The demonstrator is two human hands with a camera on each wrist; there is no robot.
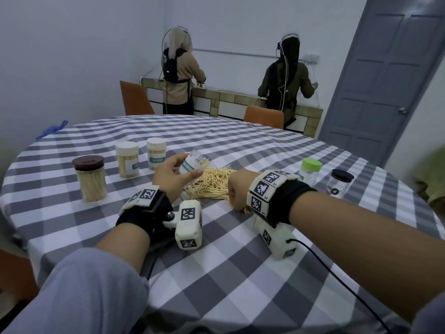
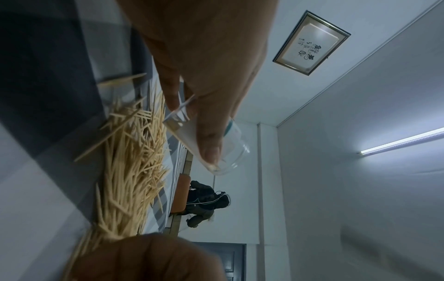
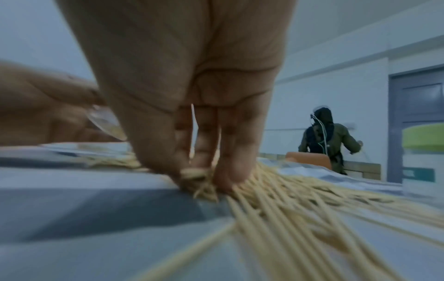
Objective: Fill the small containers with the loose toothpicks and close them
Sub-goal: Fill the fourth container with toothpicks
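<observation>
A heap of loose toothpicks [image 1: 212,183] [image 2: 134,155] [image 3: 300,197] lies mid-table on the checked cloth. My left hand [image 1: 172,173] [image 2: 204,106] grips a clear, lidless container [image 1: 192,163] [image 2: 216,150] labelled TOOTHPICK, tilted above the heap with its mouth toward the right and a few toothpicks inside. My right hand [image 1: 237,192] [image 3: 204,175] is down at the heap's near edge, its fingertips pinching a small bunch of toothpicks against the cloth.
Three filled, lidded containers stand at the left: a brown-lidded jar [image 1: 90,178] and two white-lidded ones [image 1: 127,159] [image 1: 156,153]. A green-lidded container [image 1: 310,171] and a black-lidded one [image 1: 339,183] stand at the right. Two people work at a far counter.
</observation>
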